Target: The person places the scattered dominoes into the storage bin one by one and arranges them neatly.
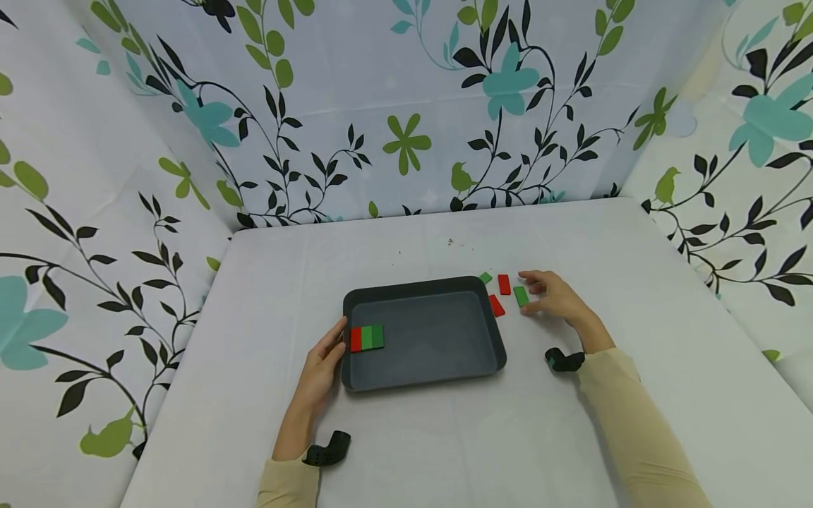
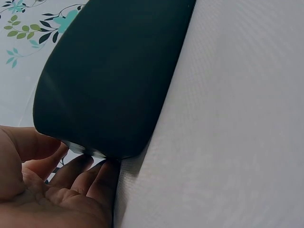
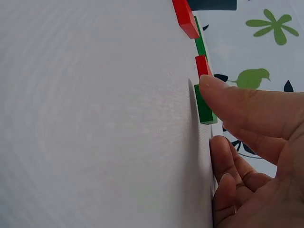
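Note:
A dark grey rectangular tray [image 1: 432,346] lies on the white-covered table. My left hand [image 1: 317,367] holds its left end, thumb and fingers [image 2: 78,178] at the rim and wall. Inside the tray, by that end, a red block [image 1: 356,339] and two green blocks [image 1: 372,337] stand side by side in a row. Beyond the tray's right end, my right hand [image 1: 555,296] reaches over a green block [image 1: 521,295], its thumb and fingers spread on either side. In the right wrist view the thumb [image 3: 218,95] overlaps that green block [image 3: 204,107].
Close to the tray's right corner lie a red block [image 1: 504,284], another red block [image 1: 497,305] and a green block [image 1: 485,277], partly hidden by the rim. Small dark specks [image 1: 451,242] dot the tablecloth behind. A patterned curtain [image 1: 356,106] encloses the table.

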`<control>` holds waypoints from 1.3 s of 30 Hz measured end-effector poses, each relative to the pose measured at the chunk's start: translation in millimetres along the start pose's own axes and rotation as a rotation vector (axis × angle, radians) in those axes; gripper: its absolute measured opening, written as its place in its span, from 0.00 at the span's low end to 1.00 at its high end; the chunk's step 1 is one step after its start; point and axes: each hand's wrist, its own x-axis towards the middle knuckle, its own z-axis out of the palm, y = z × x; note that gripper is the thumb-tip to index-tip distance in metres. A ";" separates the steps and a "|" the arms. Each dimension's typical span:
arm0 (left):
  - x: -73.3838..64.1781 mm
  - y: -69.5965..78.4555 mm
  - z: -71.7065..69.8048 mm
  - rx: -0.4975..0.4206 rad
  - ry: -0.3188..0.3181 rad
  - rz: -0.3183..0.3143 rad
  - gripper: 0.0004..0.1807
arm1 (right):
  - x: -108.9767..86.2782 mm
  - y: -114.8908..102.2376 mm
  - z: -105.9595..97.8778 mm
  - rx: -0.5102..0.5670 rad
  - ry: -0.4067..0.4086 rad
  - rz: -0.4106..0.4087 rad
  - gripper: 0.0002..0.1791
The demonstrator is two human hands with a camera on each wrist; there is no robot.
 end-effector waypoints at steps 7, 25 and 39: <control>0.8 0.8 -1.5 -0.007 -0.001 0.006 0.28 | 0.6 4.1 1.8 -0.030 0.017 -0.014 0.38; 1.2 -0.1 -2.1 -0.005 0.001 0.001 0.28 | -5.6 4.7 7.8 -0.026 0.097 0.028 0.31; 1.3 0.0 -0.7 -0.004 0.005 -0.018 0.28 | -16.5 -10.5 2.8 0.094 0.222 0.057 0.31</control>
